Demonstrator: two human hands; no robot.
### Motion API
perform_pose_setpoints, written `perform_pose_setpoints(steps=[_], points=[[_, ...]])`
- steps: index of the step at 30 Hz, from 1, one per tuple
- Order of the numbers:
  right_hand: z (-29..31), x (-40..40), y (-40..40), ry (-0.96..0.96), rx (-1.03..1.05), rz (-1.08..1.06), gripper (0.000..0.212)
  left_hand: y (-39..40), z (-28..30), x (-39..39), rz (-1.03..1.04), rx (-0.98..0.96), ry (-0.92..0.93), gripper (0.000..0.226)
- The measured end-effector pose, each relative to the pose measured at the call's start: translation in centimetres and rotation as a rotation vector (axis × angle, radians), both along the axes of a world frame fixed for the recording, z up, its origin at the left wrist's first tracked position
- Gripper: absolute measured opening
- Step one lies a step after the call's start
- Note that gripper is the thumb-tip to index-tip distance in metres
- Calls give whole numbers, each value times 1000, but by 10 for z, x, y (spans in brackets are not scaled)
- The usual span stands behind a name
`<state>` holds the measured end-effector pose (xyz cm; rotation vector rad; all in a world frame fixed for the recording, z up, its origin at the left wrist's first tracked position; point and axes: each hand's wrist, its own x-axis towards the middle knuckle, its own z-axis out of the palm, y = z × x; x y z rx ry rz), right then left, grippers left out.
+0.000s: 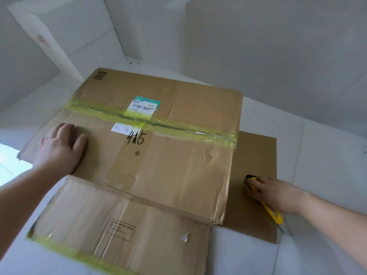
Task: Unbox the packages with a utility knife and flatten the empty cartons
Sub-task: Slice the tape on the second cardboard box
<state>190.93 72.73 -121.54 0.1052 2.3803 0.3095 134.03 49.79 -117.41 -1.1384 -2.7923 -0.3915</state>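
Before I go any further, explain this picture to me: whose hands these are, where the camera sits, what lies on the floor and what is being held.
There is no machine here. The one picture comes from a wide-angle camera worn on a person's head, looking forward and down, so the two bare hands are that person's own.

On the white tiled floor lies a flattened brown carton, with yellowish tape across it, a shipping label and handwritten digits. A second flat piece of cardboard sticks out from under it on the right.

The left hand lies flat on the carton, fingers straight, pressing it down. The right hand grips a yellow utility knife over the second piece. I cannot tell whether the blade is out.
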Motion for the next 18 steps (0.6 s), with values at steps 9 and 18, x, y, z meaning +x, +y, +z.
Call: perform_pose_setpoints(steps=[9,18], points=[[9,4,12,216,-3,4,14,24,57,86,-98,-57,-54,44],[56,-18,27,607,-15,-1076,11,26,62,87,-133,-111,-61,46]])
